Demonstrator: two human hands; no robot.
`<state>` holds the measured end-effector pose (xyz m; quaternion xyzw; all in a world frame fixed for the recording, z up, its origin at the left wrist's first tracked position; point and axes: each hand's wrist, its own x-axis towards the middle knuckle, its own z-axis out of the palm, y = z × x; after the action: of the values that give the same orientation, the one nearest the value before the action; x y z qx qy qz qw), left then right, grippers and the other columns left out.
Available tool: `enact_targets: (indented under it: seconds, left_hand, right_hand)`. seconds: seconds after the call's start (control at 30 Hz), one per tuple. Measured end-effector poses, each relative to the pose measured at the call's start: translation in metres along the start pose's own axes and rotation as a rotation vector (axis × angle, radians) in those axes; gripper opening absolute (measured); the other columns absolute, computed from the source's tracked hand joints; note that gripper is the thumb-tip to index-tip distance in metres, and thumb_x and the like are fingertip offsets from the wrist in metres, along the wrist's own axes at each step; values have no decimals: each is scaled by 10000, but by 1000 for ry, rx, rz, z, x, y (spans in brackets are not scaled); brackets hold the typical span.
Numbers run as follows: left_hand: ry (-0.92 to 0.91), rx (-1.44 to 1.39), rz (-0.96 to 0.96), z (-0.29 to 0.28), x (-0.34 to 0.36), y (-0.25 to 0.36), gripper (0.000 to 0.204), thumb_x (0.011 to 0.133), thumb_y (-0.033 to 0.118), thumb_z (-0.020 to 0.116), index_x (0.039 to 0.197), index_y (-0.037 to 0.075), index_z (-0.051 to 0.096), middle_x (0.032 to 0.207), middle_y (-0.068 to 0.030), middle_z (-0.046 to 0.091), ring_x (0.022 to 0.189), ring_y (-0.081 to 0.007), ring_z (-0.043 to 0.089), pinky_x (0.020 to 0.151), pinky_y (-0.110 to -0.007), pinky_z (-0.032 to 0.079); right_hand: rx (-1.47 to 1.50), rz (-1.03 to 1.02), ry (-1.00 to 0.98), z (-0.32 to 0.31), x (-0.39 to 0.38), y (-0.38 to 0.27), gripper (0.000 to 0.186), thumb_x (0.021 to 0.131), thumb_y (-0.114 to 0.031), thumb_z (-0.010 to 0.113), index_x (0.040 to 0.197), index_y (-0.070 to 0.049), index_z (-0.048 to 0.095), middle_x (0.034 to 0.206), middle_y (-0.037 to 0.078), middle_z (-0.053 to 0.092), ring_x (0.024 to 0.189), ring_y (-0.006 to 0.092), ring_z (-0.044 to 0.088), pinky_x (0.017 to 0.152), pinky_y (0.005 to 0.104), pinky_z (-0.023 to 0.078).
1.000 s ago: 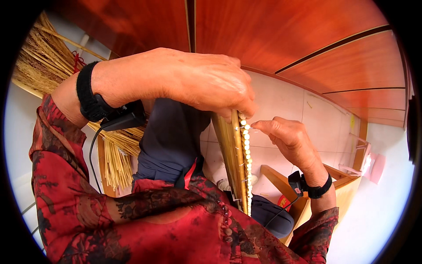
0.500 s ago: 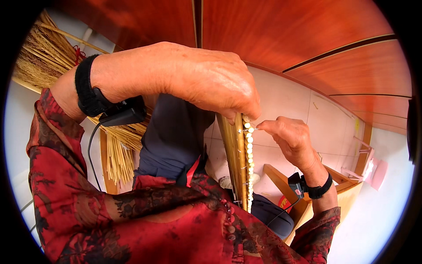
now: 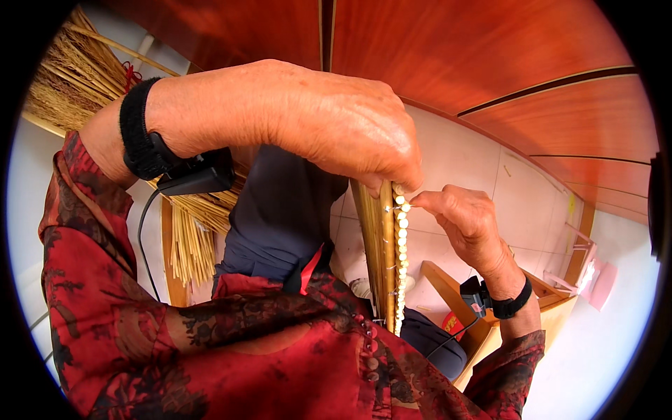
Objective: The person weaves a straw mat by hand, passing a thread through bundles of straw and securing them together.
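A panel of pale yellow stalks (image 3: 389, 266) stands on edge in front of me, with a row of round, cream cut stalk ends (image 3: 402, 241) along its right side. White thread stitches cross its edge at intervals. My left hand (image 3: 350, 126) reaches over from above and grips the panel's top end, its fingertips partly hidden behind the knuckles. Beside the upper stalk ends, my right hand (image 3: 462, 217) is closed in a pinch. A thin pale strand runs between its fingertips and the panel; whether it is needle or thread I cannot tell.
Bundles of dry stalks with bushy heads (image 3: 77, 77) lie at the left, and cut stalks (image 3: 190, 245) below them. Reddish wooden cabinet doors (image 3: 476, 42) rise ahead. A wooden stool or frame (image 3: 448, 294) stands at the right, near a pink object (image 3: 598, 283). Cabled black devices are strapped to both wrists.
My left hand and the top of the panel have shifted slightly to the right in the picture. The right hand keeps its pinch at nearly the same spot by the stalk ends.
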<state>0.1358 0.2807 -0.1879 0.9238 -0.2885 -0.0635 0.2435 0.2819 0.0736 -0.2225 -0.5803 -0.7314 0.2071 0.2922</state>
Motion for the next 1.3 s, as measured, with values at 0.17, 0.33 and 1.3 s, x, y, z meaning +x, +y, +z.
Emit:
enact_targets:
  seconds: [0.17, 0.33, 1.3]
  left_hand:
    - [8, -7, 13, -2, 3, -1, 164, 798, 188, 575, 752, 49, 502, 715, -75, 548, 741, -289, 576, 619, -390, 465]
    - [12, -3, 14, -3, 3, 0, 171, 797, 194, 566, 737, 49, 499, 699, -76, 543, 730, -287, 572, 617, -387, 460]
    - [-327, -86, -238, -13, 7, 11, 183, 743, 120, 637, 917, 83, 595, 891, -55, 628, 910, -290, 585, 773, -404, 432]
  right_hand:
    - [7, -1, 0, -2, -1, 1, 308, 726, 82, 621, 977, -96, 634, 619, 62, 507, 548, 223, 547, 488, 321, 433]
    - [26, 2, -7, -3, 1, 1, 322, 717, 86, 621, 982, -96, 637, 626, 63, 514, 555, 226, 552, 492, 323, 437]
    - [-553, -180, -214, -14, 12, -23, 128, 708, -97, 569, 755, -89, 450, 643, 23, 457, 602, 196, 553, 477, 328, 467]
